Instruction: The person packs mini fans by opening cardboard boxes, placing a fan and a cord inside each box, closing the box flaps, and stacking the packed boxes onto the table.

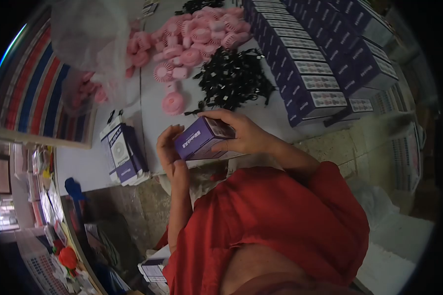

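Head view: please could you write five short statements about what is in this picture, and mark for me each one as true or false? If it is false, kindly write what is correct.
1. The right hand holds a purple box. True.
2. The black cords lie in a heap next to the pink fans. True.
3. The left hand is holding one of the pink fans. False: the left hand is at the end of the purple box.
4. The long rows of boxes stand on the left side of the picture. False: the long rows of boxes are on the right side.
5. The person wears a red garment. True.
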The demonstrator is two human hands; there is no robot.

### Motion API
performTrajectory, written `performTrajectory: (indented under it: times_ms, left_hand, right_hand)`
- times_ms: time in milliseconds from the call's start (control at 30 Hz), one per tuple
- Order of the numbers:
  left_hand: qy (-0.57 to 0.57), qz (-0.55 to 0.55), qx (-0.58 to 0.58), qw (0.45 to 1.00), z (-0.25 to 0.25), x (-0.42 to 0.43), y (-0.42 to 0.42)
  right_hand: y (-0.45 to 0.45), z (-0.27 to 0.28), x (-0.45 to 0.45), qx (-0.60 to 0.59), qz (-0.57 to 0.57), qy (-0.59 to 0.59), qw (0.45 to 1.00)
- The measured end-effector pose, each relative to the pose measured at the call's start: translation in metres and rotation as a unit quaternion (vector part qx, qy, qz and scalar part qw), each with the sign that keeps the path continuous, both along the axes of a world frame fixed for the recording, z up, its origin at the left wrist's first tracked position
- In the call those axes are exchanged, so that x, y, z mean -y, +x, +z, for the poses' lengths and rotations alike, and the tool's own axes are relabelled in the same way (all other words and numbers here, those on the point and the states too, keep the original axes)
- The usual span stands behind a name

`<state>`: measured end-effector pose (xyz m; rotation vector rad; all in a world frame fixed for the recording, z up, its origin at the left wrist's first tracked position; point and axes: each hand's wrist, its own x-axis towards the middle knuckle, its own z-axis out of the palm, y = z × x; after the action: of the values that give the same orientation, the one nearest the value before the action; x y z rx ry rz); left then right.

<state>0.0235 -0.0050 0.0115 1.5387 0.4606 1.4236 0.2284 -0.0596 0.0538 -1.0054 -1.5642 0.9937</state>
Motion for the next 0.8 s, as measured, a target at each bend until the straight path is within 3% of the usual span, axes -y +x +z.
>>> performTrajectory:
  times_ms: [100,167,267,400,533,600,800]
  left_hand:
    - [0.017,-0.017,0.046,0.999,0.001,-0.005,0.007]
    - [-0.023,-0.008,-0.068,0.997,0.003,-0.004,0.006]
    - [-0.041,-0.040,-0.086,0.995,-0.005,-0.004,0.005]
    - [-0.053,-0.050,-0.128,0.989,-0.007,-0.008,0.008]
    - [-0.122,-0.041,-0.067,0.989,0.003,-0.006,0.021]
    - [-0.117,-0.058,-0.069,0.989,0.002,-0.008,0.026]
    - [-0.101,-0.059,-0.122,0.986,0.003,-0.005,0.033]
  right_hand:
    - [0.032,0.054,0.022,0.099,-0.046,0.041,0.993]
    - [0.058,0.084,0.035,0.205,-0.111,0.128,0.964]
    - [0.102,0.131,0.059,0.343,-0.188,0.223,0.893]
    - [0.166,0.197,0.110,0.421,-0.281,0.205,0.838]
    - [0.221,0.233,0.143,0.376,-0.378,0.158,0.831]
    - [0.244,0.245,0.151,0.277,-0.405,0.117,0.863]
    - [0.267,0.260,0.168,0.290,-0.445,0.101,0.841]
